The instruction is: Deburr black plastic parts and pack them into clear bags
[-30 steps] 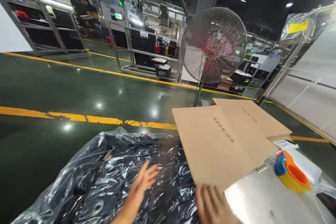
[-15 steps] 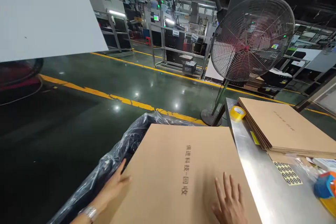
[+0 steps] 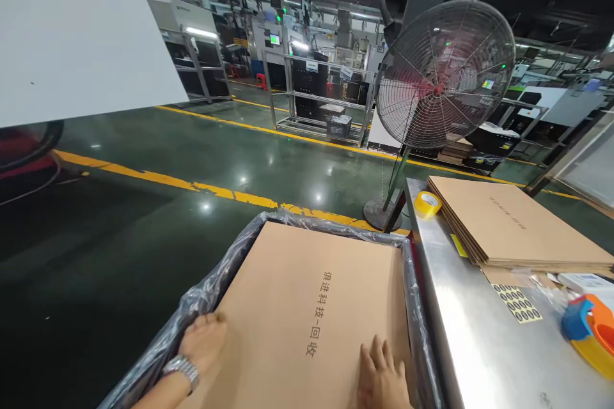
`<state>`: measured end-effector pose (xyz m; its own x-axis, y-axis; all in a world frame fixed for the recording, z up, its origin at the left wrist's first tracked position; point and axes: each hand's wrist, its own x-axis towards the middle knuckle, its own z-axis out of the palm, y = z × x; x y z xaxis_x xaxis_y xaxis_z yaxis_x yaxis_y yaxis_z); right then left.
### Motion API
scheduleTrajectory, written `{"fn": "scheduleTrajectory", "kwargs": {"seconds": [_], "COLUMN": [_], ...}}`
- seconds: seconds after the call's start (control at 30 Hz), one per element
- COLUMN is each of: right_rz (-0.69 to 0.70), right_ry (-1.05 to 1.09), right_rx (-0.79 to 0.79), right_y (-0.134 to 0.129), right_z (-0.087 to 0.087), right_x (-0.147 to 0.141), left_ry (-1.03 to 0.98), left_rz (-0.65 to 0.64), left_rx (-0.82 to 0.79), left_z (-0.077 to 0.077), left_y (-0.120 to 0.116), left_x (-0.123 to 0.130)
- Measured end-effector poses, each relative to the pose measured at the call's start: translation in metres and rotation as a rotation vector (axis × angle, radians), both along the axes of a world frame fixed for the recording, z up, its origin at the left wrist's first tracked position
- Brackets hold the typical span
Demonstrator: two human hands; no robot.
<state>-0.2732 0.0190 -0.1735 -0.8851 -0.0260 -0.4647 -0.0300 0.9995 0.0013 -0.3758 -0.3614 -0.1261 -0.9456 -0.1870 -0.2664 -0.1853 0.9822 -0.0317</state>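
A brown cardboard sheet (image 3: 283,294) printed with a row of dark characters lies inside a box lined with clear plastic film (image 3: 211,284). My left hand (image 3: 204,342), with a metal watch (image 3: 181,370) on its wrist, is at the sheet's left edge. Its fingers curl over that edge, and their tips are hidden. Near the sheet's right side, my right hand (image 3: 384,370) rests on the cardboard with its fingers a little apart. The film rises around the sheet's far, left and right edges.
To the right, a metal table (image 3: 446,307) bears stacked cardboard sheets (image 3: 522,217), a yellow tape roll (image 3: 428,204), a sticker sheet (image 3: 518,302) and a blue-orange tape dispenser (image 3: 582,326). A large fan (image 3: 444,77) stands beyond. A white panel (image 3: 81,38) juts in upper left.
The cardboard sheet has settled lower, within the lined box, whose right rim now shows. My left hand has curled at the sheet's edge; my right hand has shifted toward the sheet's right edge.
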Motion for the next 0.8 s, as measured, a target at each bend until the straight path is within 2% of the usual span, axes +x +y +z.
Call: {"fn": "scheduleTrajectory", "kwargs": {"seconds": [0.13, 0.23, 0.3, 0.43, 0.53, 0.6, 0.7, 0.8], "right_rz": [0.032, 0.048, 0.042, 0.011, -0.005, -0.016, -0.064, -0.119], "right_ry": [-0.015, -0.022, -0.02, -0.033, -0.018, 0.006, 0.057, 0.152], "right_rx": [-0.022, -0.05, -0.069, -0.111, -0.154, -0.183, -0.202, -0.195], "right_y": [0.001, -0.002, -0.001, 0.008, 0.011, 0.006, -0.01, -0.024], "right_z": [0.009, 0.011, 0.007, -0.002, 0.001, 0.007, 0.019, 0.037], "right_x": [-0.002, -0.004, -0.006, -0.005, 0.001, 0.005, 0.013, 0.028], "left_ry": [-0.147, -0.084, -0.02, 0.013, -0.014, -0.06, -0.107, -0.112], "left_rz": [-0.125, -0.211, -0.275, -0.445, -0.562, -0.6, -0.61, -0.614], "left_rx": [-0.025, -0.022, 0.006, 0.103, 0.161, 0.172, 0.144, 0.088], "left_z": [-0.008, -0.006, -0.006, -0.014, -0.023, -0.029, -0.037, -0.035], "left_y": [0.009, 0.029, 0.052, 0.114, 0.156, 0.175, 0.187, 0.186], "left_x": [0.0, -0.003, -0.006, -0.007, 0.0, 0.007, 0.015, 0.017]}}
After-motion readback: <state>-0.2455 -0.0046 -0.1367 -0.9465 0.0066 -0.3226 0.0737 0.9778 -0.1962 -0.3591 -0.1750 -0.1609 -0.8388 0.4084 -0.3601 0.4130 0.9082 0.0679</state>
